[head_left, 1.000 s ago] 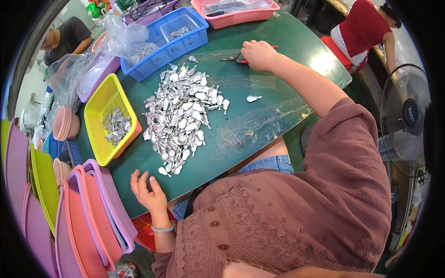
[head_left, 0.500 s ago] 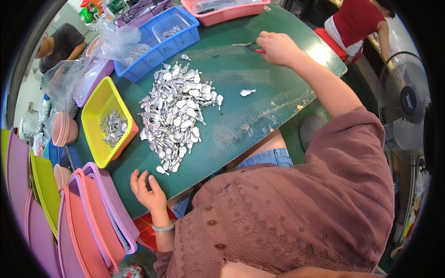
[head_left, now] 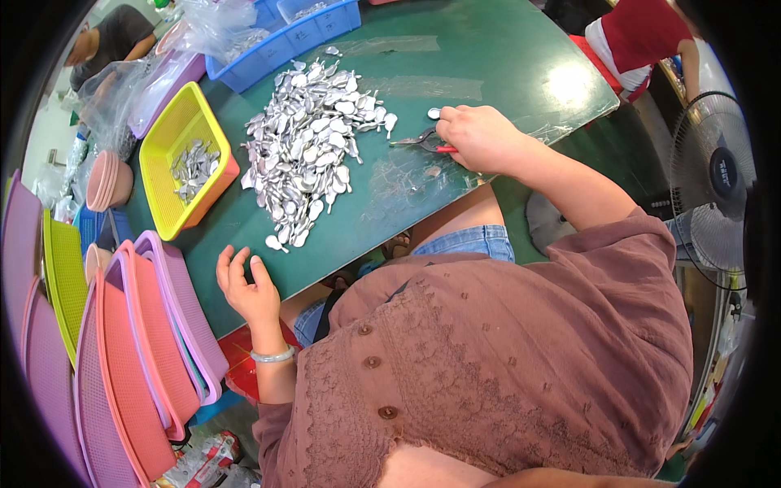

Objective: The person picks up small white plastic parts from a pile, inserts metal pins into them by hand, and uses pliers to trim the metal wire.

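Observation:
My right hand (head_left: pixel 482 140) is closed around a pair of red-handled pliers (head_left: pixel 425 141) over the right part of the green table (head_left: pixel 521 73). The dark jaws point left toward a large heap of small silver spoon-shaped metal pieces (head_left: pixel 305 146). Just by my right fingers lies a single silver piece (head_left: pixel 434 113), partly hidden by them. My left hand (head_left: pixel 250 289), with a bracelet at the wrist, is held at the table's near-left edge. Its fingers are apart and empty, close to the heap's near end.
Left of the heap stands a yellow basket (head_left: pixel 167 142) with some silver pieces inside. Behind it are a blue crate (head_left: pixel 244 71) and plastic bags (head_left: pixel 110 106). Stacked purple and pink baskets (head_left: pixel 138 366) crowd the near left. A fan (head_left: pixel 716 171) and a person in red (head_left: pixel 643 37) are at right.
My right hand has come nearer with the pliers, toward the table's front edge and beside the single piece. My left hand stays open near the edge. The whole view has shifted slightly.

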The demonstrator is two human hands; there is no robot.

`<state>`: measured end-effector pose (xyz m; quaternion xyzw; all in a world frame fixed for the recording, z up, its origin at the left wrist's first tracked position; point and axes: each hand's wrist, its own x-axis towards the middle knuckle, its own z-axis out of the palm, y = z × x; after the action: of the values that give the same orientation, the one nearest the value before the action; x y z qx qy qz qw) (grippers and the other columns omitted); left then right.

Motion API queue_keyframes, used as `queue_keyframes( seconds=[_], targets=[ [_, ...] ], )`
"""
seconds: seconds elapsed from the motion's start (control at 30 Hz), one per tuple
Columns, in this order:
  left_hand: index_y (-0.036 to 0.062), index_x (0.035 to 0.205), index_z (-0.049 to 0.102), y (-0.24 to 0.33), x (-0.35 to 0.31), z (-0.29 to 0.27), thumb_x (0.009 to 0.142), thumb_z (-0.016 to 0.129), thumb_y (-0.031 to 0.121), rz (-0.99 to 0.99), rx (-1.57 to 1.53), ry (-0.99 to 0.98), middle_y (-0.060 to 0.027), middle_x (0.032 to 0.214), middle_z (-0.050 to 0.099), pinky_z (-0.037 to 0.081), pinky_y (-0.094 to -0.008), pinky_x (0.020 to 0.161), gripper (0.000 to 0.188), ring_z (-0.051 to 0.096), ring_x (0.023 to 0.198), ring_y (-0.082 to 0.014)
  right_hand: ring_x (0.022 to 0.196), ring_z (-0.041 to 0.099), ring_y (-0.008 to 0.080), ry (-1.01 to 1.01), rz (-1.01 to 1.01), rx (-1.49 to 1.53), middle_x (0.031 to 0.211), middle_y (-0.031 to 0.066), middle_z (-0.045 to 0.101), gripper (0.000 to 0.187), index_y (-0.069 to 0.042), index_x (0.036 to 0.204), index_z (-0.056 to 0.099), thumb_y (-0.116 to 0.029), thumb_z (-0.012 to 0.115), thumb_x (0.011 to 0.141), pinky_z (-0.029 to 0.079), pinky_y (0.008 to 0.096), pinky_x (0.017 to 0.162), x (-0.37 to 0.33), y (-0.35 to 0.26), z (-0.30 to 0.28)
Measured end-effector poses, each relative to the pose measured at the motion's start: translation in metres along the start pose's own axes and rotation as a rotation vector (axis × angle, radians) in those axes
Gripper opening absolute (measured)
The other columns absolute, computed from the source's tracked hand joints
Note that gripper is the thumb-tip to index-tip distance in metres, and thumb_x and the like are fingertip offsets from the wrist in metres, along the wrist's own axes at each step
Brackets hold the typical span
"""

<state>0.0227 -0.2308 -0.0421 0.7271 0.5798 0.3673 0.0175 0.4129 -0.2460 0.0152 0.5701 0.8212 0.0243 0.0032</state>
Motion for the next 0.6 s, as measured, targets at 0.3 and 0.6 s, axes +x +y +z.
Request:
queue_keyframes(
  seconds=[0.3, 0.6],
  targets=[
    [0.0012, 0.092, 0.06, 0.0, 0.001, 0.001, 0.077, 0.057, 0.007, 0.031, -0.037, -0.03, -0.0151, 0.112, 0.051, 0.042, -0.0347, 0.08, 0.017, 0.05, 0.1, -0.0281, 0.075, 0.054, 0.0301, 0.201, 0.286, 0.107, 0.079, 0.012, 0.051, 0.016, -0.002, 0.077, 0.051, -0.012, 0.06, 0.068, 0.044, 0.0377, 0.064, -0.075, 0.022, -0.038],
    [0.0006, 0.094, 0.061, 0.004, 0.001, 0.002, 0.079, 0.055, 0.01, 0.019, -0.016, -0.109, -0.0149, 0.112, 0.052, 0.041, -0.036, 0.079, 0.018, 0.05, 0.098, -0.0282, 0.083, 0.057, 0.0352, -0.176, 1.199, 0.033, 0.092, 0.021, 0.057, 0.017, 0.0, 0.081, 0.06, -0.011, 0.057, 0.068, 0.047, 0.0415, 0.071, -0.255, 0.079, 0.034]
  ],
)
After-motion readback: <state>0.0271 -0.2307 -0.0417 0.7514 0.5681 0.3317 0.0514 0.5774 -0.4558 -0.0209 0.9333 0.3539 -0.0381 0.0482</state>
